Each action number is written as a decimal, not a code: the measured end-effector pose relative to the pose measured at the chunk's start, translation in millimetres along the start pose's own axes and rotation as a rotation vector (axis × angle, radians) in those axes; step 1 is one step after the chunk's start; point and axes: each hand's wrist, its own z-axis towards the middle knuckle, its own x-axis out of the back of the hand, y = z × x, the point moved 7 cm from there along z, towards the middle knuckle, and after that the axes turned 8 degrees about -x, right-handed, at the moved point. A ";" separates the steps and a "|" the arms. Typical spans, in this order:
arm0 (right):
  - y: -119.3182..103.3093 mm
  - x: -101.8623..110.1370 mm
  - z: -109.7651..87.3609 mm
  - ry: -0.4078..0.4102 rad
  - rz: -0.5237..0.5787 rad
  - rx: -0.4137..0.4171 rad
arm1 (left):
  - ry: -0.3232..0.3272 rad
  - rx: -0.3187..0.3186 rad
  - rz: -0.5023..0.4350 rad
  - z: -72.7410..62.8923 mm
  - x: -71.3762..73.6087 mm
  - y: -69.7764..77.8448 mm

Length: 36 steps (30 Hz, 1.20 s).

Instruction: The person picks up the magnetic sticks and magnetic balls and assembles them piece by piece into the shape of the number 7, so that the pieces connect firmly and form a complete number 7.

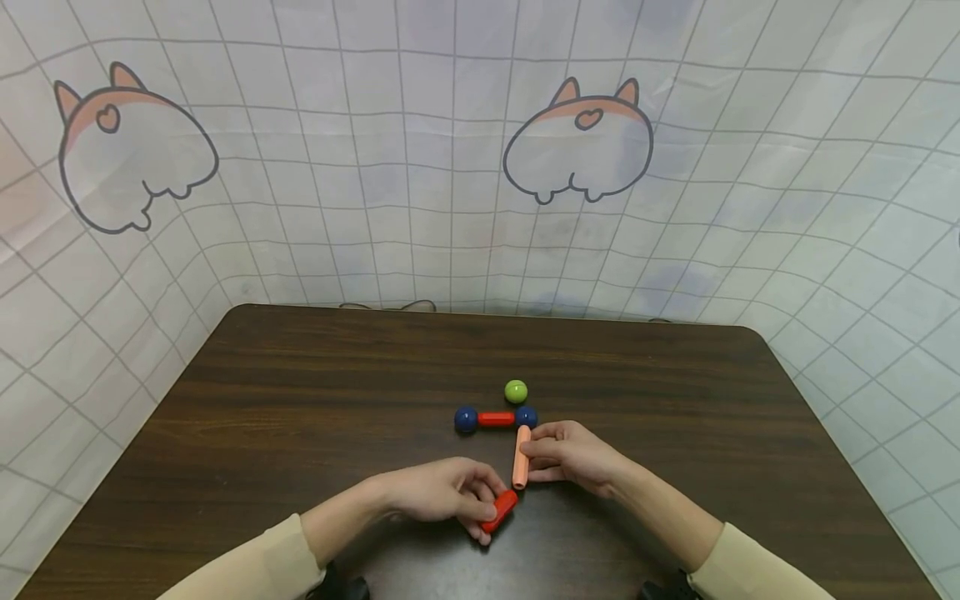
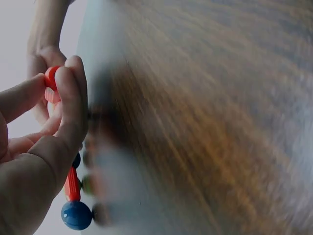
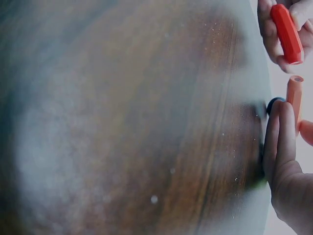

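My left hand (image 1: 453,492) pinches a red rod (image 1: 500,511) between thumb and fingers, tilted over the table near the front. In the right wrist view the same red rod (image 3: 287,34) shows its faceted side. With my right hand (image 1: 573,457) I pinch an orange rod (image 1: 521,458), whose far end meets or nearly meets a blue ball (image 1: 527,416). A second red rod (image 1: 496,419) lies between that ball and another blue ball (image 1: 466,419), in one line. The near end of the orange rod is close to the held red rod; a small gap separates them in the right wrist view.
A green ball (image 1: 516,391) sits just behind the right blue ball. Everything lies on a dark wood table (image 1: 300,392). Behind it hangs a white gridded curtain (image 1: 360,192) with cartoon animal drawings; thin dark cables (image 1: 417,303) show at the back edge.
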 end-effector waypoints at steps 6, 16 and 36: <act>0.5 -0.4 0.8 -0.001 -0.001 0.000 | -0.022 0.003 -0.096 -0.4 -6.0 -1.3; -0.3 -1.3 0.8 -0.003 0.001 0.010 | -0.012 0.020 -0.290 3.9 -12.3 -7.0; 1.1 -3.3 -1.3 -0.003 0.014 0.021 | 0.132 0.036 -0.249 2.2 -9.3 -10.9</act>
